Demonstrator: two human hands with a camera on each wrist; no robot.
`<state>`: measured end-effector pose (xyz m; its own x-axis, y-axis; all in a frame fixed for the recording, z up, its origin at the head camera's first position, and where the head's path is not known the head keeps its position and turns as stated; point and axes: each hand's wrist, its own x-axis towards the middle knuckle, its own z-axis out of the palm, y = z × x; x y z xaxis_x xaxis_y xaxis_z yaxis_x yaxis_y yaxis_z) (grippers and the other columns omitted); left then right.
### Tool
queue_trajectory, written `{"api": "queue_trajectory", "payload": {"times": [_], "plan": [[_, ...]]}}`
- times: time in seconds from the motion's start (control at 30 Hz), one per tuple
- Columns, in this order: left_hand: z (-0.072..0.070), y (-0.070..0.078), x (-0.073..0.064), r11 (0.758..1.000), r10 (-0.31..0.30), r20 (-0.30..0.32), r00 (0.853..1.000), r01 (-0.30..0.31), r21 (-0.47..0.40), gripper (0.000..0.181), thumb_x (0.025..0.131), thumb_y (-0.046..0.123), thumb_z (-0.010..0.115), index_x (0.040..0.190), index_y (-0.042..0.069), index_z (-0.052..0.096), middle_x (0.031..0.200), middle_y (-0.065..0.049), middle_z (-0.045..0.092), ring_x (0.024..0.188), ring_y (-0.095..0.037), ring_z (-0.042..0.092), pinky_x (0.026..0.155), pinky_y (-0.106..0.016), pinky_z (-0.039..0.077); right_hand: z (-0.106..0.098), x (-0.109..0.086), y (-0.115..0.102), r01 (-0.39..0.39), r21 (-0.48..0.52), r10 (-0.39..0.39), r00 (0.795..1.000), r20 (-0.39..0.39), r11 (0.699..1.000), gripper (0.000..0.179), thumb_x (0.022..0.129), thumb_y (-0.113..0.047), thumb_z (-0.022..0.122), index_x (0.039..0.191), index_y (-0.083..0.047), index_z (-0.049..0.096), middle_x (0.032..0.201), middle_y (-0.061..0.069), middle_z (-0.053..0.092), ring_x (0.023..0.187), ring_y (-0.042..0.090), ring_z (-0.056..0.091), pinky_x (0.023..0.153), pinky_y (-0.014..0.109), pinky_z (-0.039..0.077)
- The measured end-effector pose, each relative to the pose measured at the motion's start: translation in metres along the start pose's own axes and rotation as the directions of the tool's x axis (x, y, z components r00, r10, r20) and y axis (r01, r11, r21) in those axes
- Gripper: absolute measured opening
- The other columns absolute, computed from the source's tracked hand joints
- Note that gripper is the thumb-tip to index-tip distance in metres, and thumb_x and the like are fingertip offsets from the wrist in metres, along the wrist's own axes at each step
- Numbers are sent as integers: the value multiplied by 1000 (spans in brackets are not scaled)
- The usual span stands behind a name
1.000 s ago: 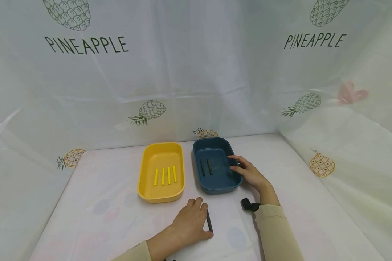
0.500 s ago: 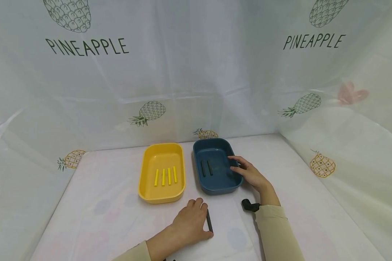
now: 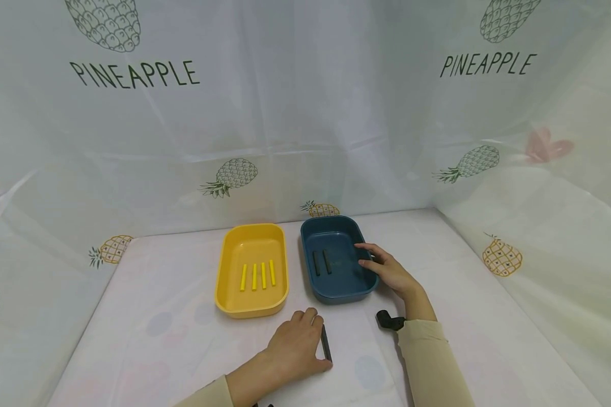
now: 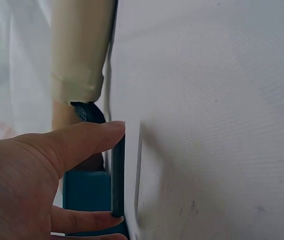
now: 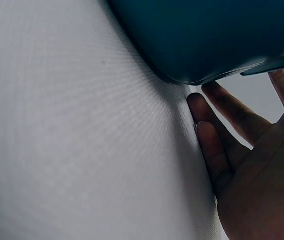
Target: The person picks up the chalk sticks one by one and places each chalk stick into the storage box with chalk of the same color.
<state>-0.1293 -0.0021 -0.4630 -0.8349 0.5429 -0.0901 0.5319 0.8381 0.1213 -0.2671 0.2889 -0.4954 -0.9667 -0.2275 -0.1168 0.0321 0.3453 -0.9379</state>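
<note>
In the head view my left hand (image 3: 295,345) pinches a short dark stick (image 3: 326,343) by its ends, thumb at one and a finger at the other. The left wrist view shows the stick (image 4: 117,177) just off the cloth, its shadow beside it. My right hand (image 3: 392,274) holds the right wall of a dark blue tray (image 3: 343,298), two fingertips over the rim. In the right wrist view other fingers (image 5: 232,110) lie outside, under the tray's edge (image 5: 207,45). Two dark sticks (image 3: 322,262) lie side by side in the blue tray.
Left of the blue tray stands a yellow tray (image 3: 252,312) with several yellow sticks (image 3: 258,276) in a row. A black wrist-worn device (image 3: 388,320) sits at the right cuff. Pineapple-print sheeting (image 3: 305,113) rises behind the white cloth-covered table (image 3: 147,350).
Both hands and the trays stay where they were. The stick between my left fingers has barely moved, if at all; only the head view drifts slightly.
</note>
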Motion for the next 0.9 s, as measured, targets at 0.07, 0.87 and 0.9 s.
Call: {"api": "queue_trajectory", "payload": {"times": [0.07, 0.87, 0.9], "plan": [[-1, 0, 0, 1000, 3, -5, 1000, -2, 4, 81, 74, 66, 85, 127, 7, 65, 126, -5, 61, 111, -24, 61, 80, -33, 59, 0, 0, 0, 4, 3, -4, 1000, 1, 1000, 59, 100, -41, 68, 154, -28, 48, 172, 5, 25, 159, 41, 20, 125, 67, 22], [-32, -1, 2, 998, 17, 49, 999, -14, -61, 84, 78, 68, 81, 136, 10, 63, 135, -8, 64, 119, -27, 61, 93, -40, 59, 0, 1, 2, 17, -5, -18, 1000, -2, 1000, 55, 102, -39, 66, 153, -29, 49, 171, 6, 26, 158, 43, 19, 124, 69, 23], [-33, -1, 2, 998, 17, 51, 999, -13, -64, 84, 78, 68, 81, 137, 11, 63, 136, -8, 64, 119, -27, 61, 94, -41, 59, 0, 1, 2, 17, -4, -17, 1000, -1, 1000, 54, 102, -38, 66, 153, -29, 49, 171, 6, 26, 159, 43, 19, 124, 69, 22]]}}
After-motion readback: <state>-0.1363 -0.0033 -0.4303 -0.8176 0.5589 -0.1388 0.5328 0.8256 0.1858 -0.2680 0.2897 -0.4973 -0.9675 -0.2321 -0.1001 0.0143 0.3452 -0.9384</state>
